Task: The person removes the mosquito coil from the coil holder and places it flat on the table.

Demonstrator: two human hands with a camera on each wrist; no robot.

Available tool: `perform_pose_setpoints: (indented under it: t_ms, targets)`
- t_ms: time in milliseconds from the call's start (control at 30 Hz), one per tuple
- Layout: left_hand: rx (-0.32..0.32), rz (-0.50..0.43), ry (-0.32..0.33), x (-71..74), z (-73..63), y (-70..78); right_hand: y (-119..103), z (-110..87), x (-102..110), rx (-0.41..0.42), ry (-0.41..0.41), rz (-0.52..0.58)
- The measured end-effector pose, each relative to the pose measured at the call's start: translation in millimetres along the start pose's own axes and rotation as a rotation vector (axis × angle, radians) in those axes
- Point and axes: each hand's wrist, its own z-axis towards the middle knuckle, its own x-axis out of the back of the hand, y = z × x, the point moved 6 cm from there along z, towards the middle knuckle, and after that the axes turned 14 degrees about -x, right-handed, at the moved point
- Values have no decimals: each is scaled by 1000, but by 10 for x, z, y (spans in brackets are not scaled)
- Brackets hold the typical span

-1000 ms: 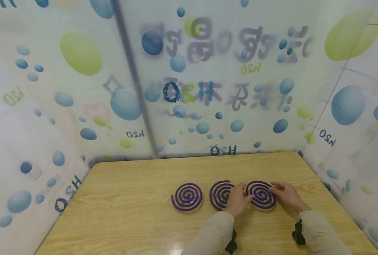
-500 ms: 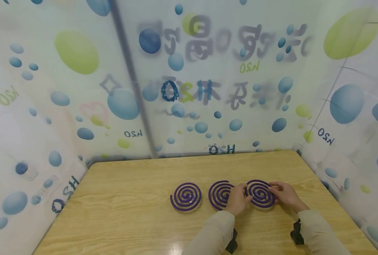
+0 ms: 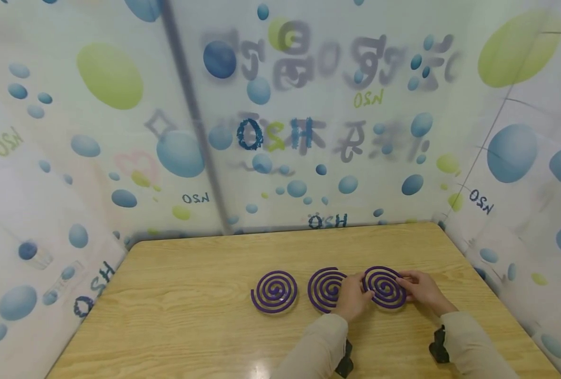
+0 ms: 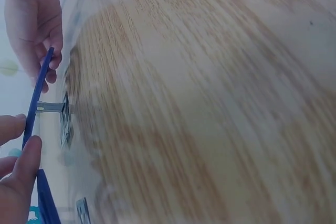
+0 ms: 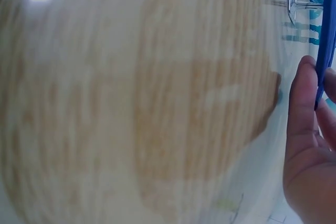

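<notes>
1. So far, three purple spiral coils lie in a row on the wooden counter [image 3: 190, 295]: the left coil [image 3: 274, 291] and the middle coil [image 3: 327, 289] rest flat, well apart from each other and with no hand gripping them, so they look settled.
2. Judging from that, the work in hand is the right coil [image 3: 384, 287], which sits at the right end of the row, just beside the middle coil and between both hands; it seems not yet released.
3. The left hand [image 3: 352, 296] reaches in from below, its fingers curled onto the left edge of the right coil; in the left wrist view the coil [image 4: 38, 95] shows edge-on, pinched between thumb and fingers [image 4: 23, 169].
4. The right hand [image 3: 422, 290] holds the opposite edge, with its fingers closed on the rim; the right wrist view shows the thin blue-purple edge [image 5: 324, 45] pinched against the fingers [image 5: 304, 103].
5. Both forearms in beige sleeves come up from the near edge of the counter, wrists low and angled inward toward the coil.
6. Whether the right coil lies fully flat or is tilted slightly cannot be told.
</notes>
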Motion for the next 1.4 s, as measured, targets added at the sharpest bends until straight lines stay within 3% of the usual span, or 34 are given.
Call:
perform_pose_setpoints:
  t_ms: [233,333,667,967,1167,1400]
  targets:
    - [-56,-11,36,19,-3,20,17,-5,-2,-22,-3,6]
    - [-51,-2,39,33,-5,28,16,-4,-3,-20,-5,7]
    - [52,-92,18,9,-15,-8,45,8,15,-30,1,-1]
    - [33,-112,39,15,-31,-17,29,-5,16,-22,6,-4]
    - [78,-145,30,-5,-46,-30,1,-14,33,-17,26,-14]
    - [91,-121,20,-28,-42,-56,-21,-3,57,-9,64,-43]
